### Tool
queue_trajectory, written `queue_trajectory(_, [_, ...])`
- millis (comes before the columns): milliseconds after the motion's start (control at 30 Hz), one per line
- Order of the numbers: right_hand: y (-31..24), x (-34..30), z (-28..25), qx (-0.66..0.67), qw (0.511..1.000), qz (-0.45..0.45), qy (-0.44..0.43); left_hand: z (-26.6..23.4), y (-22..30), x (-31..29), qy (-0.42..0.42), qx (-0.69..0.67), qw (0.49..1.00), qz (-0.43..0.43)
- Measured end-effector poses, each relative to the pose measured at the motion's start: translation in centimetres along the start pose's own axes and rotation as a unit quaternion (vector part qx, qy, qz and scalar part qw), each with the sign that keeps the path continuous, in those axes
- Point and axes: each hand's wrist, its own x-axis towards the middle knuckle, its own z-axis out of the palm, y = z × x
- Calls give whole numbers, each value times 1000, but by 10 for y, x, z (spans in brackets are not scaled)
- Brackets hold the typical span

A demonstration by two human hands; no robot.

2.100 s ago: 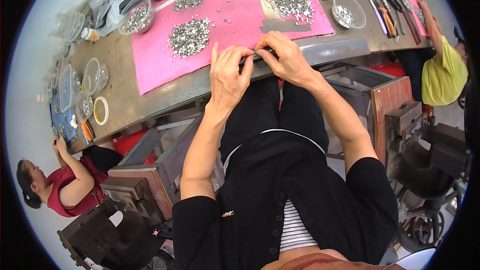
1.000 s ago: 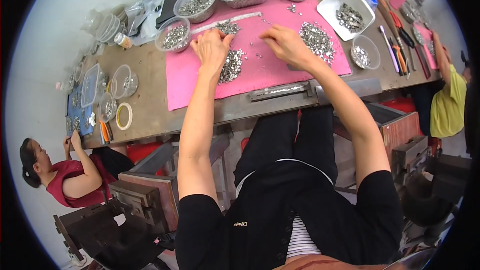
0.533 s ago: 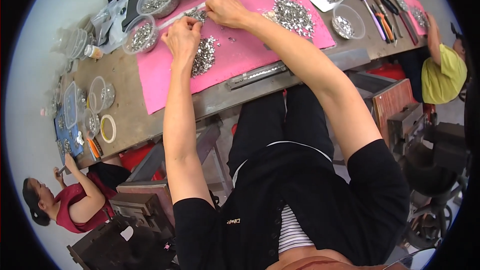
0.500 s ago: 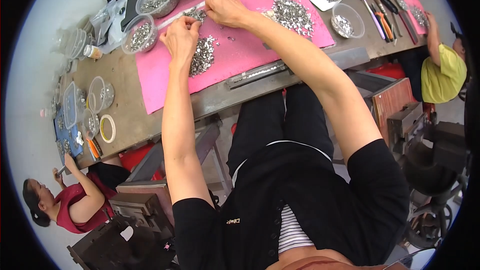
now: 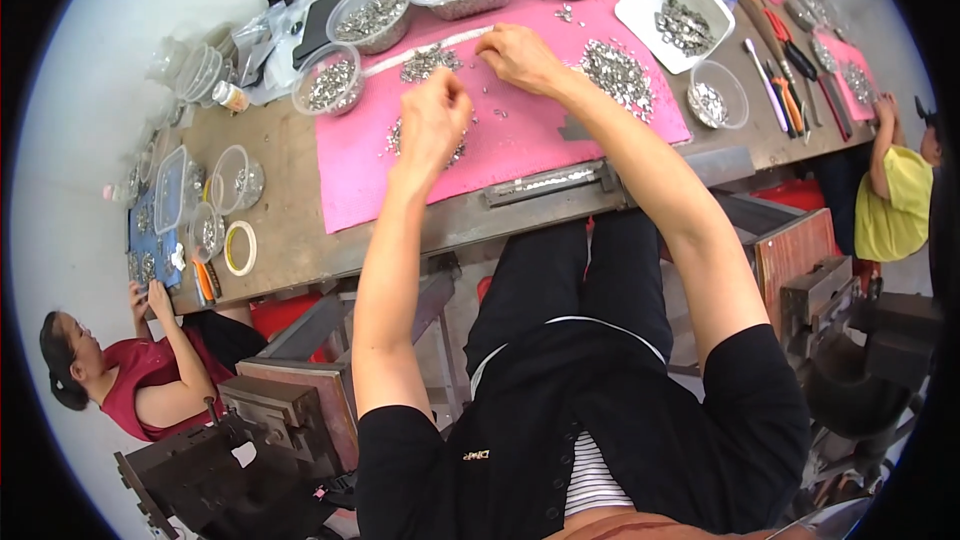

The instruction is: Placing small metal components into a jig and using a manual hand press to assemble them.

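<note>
My left hand [image 5: 432, 122] is closed over a heap of small metal pieces [image 5: 393, 138] on the pink mat [image 5: 350, 190], its fingertips pinched together. Whatever those fingers hold is too small to make out. Farther up and to the right, my right hand [image 5: 522, 60] has its fingers closed by the end of a pale strip [image 5: 465, 39]; anything inside them is hidden. Between the hands and the far containers lies another small heap of metal pieces [image 5: 430, 62]. A bigger heap [image 5: 617, 78] spreads beside my right wrist.
Tubs of metal pieces [image 5: 375, 18] line the mat's far side, with a white tray [image 5: 625, 12] at right. Pliers and other hand tools [image 5: 785, 100] lie farther right. A metal fixture [image 5: 550, 185] sits along the near edge. Co-workers sit at both ends of the bench.
My left hand has drawn back from the far small heap to the nearer one, away from my right hand. My right hand stays near the pale strip. The whole view has shifted.
</note>
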Motion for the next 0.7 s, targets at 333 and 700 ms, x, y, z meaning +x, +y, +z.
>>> queue_trajectory(333, [-16,-1,10,-102,995,-15,16,19,23,-45,-86,125,980,131])
queue_trajectory(700, [-67,-152,-84,175,982,68,-28,20,26,-44,-70,154,976,138])
